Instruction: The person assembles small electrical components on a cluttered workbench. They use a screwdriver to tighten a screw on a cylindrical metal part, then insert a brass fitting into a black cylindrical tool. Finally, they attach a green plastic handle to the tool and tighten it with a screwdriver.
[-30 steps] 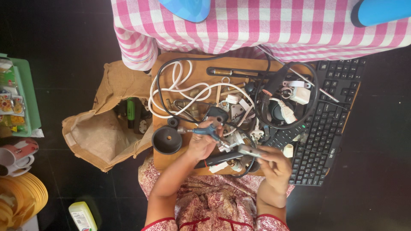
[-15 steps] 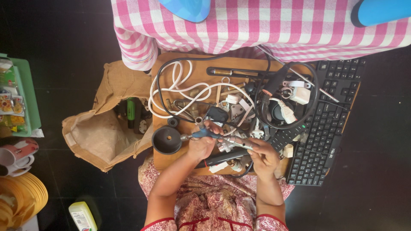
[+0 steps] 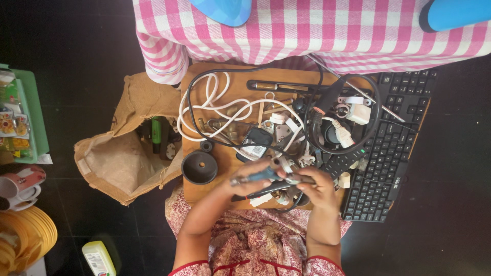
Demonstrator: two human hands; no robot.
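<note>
My left hand (image 3: 250,180) grips the blue handle of a slim tool, a screwdriver (image 3: 255,177) by its look, held level over the near edge of a wooden board (image 3: 197,76). My right hand (image 3: 315,188) pinches the tool's metal shaft end together with a small part that I cannot make out. Both hands sit close together above a heap of plugs, adapters and cables. A black round funnel-like part (image 3: 199,167) lies just left of my left hand. A white coiled cable (image 3: 215,110) lies further back on the board.
A black keyboard (image 3: 391,153) lies at the right, partly under a black cable loop (image 3: 343,115). An open brown burlap sack (image 3: 120,158) sits on the dark floor at the left. A pink checked cloth (image 3: 307,30) hangs at the far side. Green tray, mugs, yellow plates at far left.
My right hand has moved left and up to meet the left hand, and now holds the tool's far end. The left hand has tilted the tool level.
</note>
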